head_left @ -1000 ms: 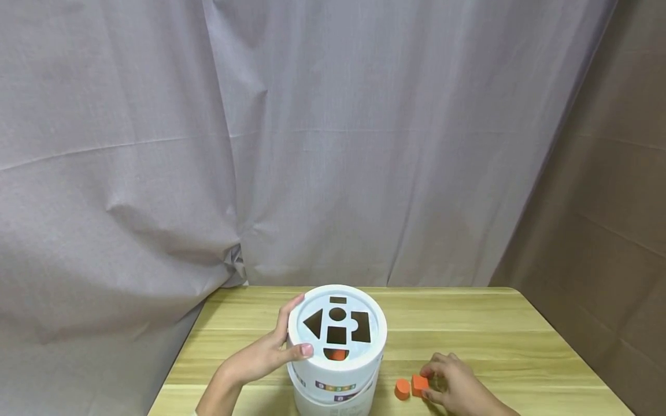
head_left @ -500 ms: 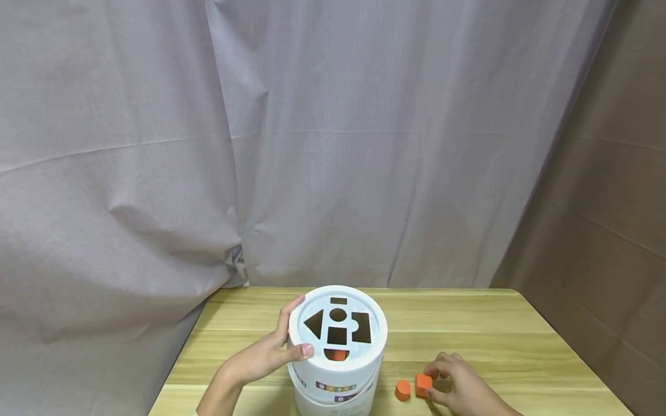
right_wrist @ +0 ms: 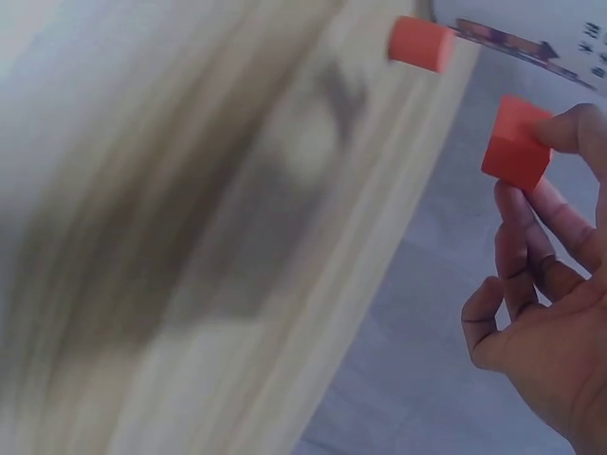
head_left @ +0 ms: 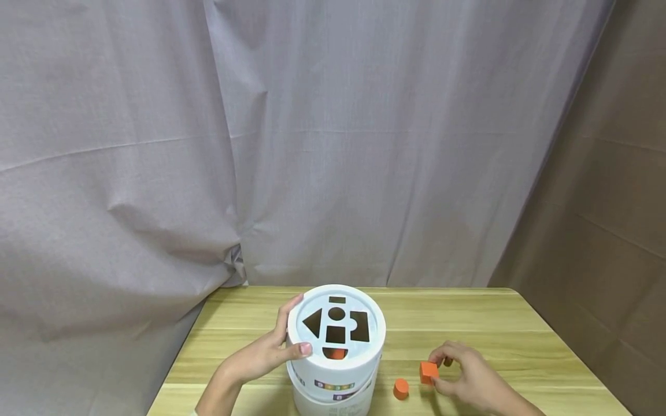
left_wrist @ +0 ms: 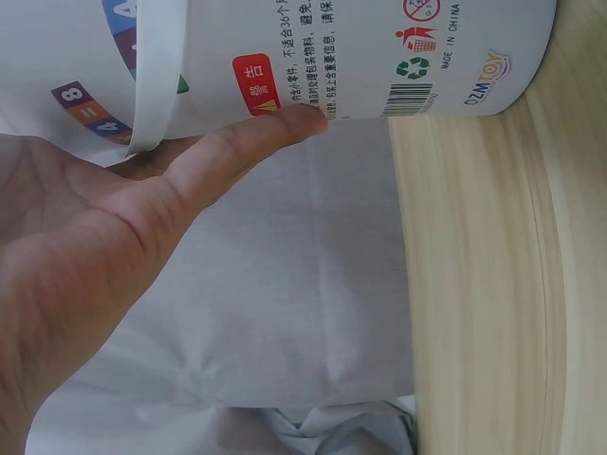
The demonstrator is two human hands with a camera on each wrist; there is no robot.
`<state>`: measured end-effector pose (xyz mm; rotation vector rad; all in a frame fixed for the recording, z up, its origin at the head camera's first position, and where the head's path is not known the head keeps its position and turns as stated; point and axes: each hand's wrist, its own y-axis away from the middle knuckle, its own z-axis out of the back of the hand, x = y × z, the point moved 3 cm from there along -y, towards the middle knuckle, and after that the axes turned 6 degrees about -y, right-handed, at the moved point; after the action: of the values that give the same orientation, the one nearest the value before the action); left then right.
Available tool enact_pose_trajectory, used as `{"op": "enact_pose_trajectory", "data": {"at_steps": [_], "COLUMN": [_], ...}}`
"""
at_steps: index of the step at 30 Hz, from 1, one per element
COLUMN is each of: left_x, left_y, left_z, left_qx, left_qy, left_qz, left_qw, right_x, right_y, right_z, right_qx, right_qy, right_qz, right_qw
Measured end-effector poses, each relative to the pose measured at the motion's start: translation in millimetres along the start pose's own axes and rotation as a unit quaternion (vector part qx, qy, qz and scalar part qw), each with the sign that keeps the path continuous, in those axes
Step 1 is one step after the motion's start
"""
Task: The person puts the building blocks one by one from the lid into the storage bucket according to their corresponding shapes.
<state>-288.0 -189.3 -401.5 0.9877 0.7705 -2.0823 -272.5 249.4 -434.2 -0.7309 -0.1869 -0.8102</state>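
Right now, the biggest thing I see is the grey curtain (head_left: 156, 144) hanging behind the whole scene, with a brown wall (head_left: 603, 190) to its right. Below them sits the light wooden table (head_left: 468, 323), its grain running left to right.

On the table, near its front-left part, stands the white shape-sorter bucket (head_left: 335, 370). Its lid (head_left: 307, 346) has cut-out holes: a triangle, a circle, squares, a small rectangle and a half-round one through which I glimpse something orange inside. From the left wrist view I read printed labels, a barcode and a recycling mark on the bucket's wall (left_wrist: 360, 57).

My left hand (head_left: 260, 358) holds the bucket at the lid's left edge, fingers curled round the far side and thumb pressed on the near rim. In the wrist view one finger (left_wrist: 237, 152) lies against the printed wall.

My right hand (head_left: 468, 378) is to the right of the bucket, just above the table. It pinches the orange cube block (head_left: 428, 371) between thumb and fingertips; the right wrist view shows the cube (right_wrist: 517, 144) lifted clear of the wood, the other fingers loosely curled beneath.

Smallest is the orange round block (head_left: 400, 389), lying on the table between bucket and cube, apart from both.
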Motion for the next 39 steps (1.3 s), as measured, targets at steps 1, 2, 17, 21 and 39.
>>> {"op": "enact_pose_trajectory", "data": {"at_steps": [1,2,17,21,39], "left_x": [0.4,0.7,0.8,0.7,-0.1], "left_y": [0.0,0.0,-0.2,0.2,1.2], "left_z": [0.0,0.1,-0.2,0.1,0.2], "left_qx": [0.0,-0.001,-0.001,-0.003,-0.003], "left_qy": [0.001,0.001,0.009,0.011,0.009], "left_qz": [0.002,0.004,0.009,0.007,0.006], "left_qw": [1.0,1.0,0.9999,0.9999,0.9999], "right_x": [2.2,4.6,43.1,50.8,88.8], "right_y": [-1.7,-3.5,-30.1,-37.3,-65.9], "right_z": [2.3,4.8,28.7,33.2,43.8], "right_qx": [-0.01,-0.018,-0.045,-0.042,-0.032], "right_qy": [0.0,0.0,-0.019,-0.018,-0.036], "right_qz": [0.011,0.019,0.026,0.024,0.049], "right_qw": [1.0,1.0,0.998,0.999,0.998]}}
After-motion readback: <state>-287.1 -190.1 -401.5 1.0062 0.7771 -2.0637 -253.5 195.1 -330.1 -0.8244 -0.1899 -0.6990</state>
